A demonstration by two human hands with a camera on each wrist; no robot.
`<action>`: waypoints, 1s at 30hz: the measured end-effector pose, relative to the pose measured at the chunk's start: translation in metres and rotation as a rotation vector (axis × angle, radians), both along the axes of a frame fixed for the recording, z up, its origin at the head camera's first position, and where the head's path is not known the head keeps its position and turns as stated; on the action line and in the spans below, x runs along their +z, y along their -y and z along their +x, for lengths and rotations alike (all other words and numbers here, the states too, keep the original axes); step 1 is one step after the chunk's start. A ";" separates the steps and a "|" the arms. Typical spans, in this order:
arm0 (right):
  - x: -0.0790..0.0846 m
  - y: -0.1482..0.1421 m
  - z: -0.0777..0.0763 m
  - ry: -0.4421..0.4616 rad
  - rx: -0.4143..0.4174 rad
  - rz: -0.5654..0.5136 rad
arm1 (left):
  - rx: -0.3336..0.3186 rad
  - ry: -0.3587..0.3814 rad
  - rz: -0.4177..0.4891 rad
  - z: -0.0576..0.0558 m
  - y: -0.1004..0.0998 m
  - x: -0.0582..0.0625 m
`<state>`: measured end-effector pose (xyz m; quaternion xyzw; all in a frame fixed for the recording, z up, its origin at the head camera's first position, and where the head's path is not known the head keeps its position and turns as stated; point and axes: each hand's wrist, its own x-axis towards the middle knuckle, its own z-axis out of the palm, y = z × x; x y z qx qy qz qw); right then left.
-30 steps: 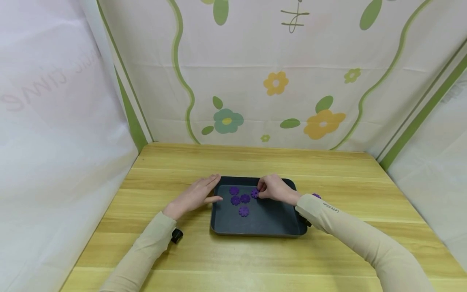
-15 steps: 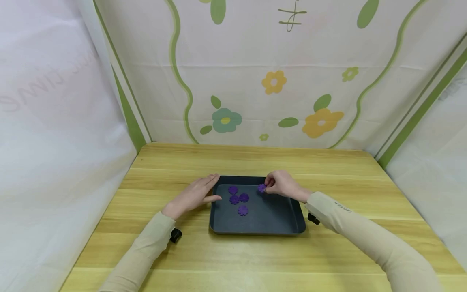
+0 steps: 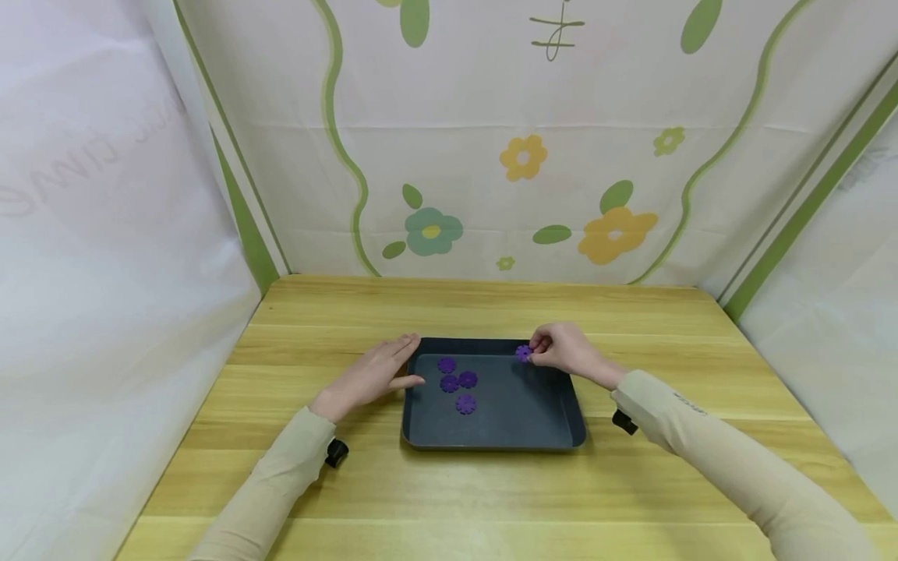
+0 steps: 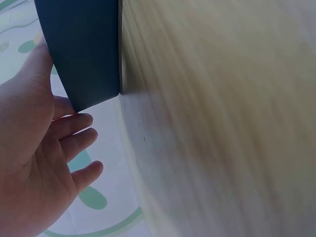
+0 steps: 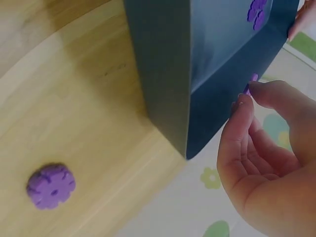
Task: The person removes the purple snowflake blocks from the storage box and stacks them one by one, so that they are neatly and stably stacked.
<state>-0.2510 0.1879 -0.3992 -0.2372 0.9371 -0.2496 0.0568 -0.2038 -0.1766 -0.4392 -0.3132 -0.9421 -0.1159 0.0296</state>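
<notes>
A dark grey tray holds several purple flower-shaped discs, lying flat in its left half. My right hand pinches one purple flower-shaped disc between thumb and fingertips, over the tray's back right part. That disc shows nearly edge-on in the right wrist view, close to the tray wall. At the tray's left edge rests my left hand, its fingers straight along the back left corner and its thumb reaching over the rim. In the left wrist view, fingertips stick out past the tray corner.
Right of the tray, a thick purple flower-shaped piece stands on the wooden table; the right arm hides it in the head view. White cloth walls with printed flowers rise behind the table and at both sides.
My right hand has moved right and toward the back of the tray, carrying the pinched disc away from the other discs. The left hand has stayed at the tray's edge.
</notes>
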 end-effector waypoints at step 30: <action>0.005 -0.061 0.012 -0.022 -0.147 -0.038 | 0.008 -0.066 -0.056 0.000 -0.001 -0.002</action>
